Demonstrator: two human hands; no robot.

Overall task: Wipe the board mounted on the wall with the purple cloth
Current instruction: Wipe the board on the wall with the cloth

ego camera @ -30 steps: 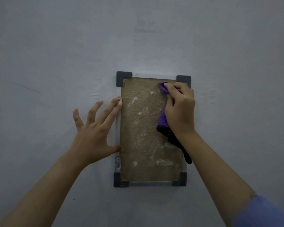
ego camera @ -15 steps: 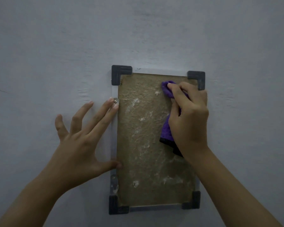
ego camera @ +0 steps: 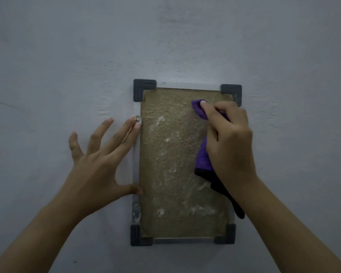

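Note:
A brown, rough board [ego camera: 171,174] with a pale frame and dark corner caps hangs upright on the wall, flecked with white dust. My right hand [ego camera: 230,142] grips the purple cloth [ego camera: 202,156] and presses it on the board's upper right part; a dark end of the cloth hangs down beside my wrist. My left hand [ego camera: 98,160] lies spread and flat on the wall, with forefinger and thumb touching the frame's left edge near a screw [ego camera: 137,119].
The grey wall [ego camera: 165,36] surrounds the board on all sides. A metal bracket [ego camera: 135,212] sits on the frame's lower left edge.
The view has come closer to the board. My right hand with the cloth has slid slightly left and down from the top right corner. The left hand keeps its place on the frame.

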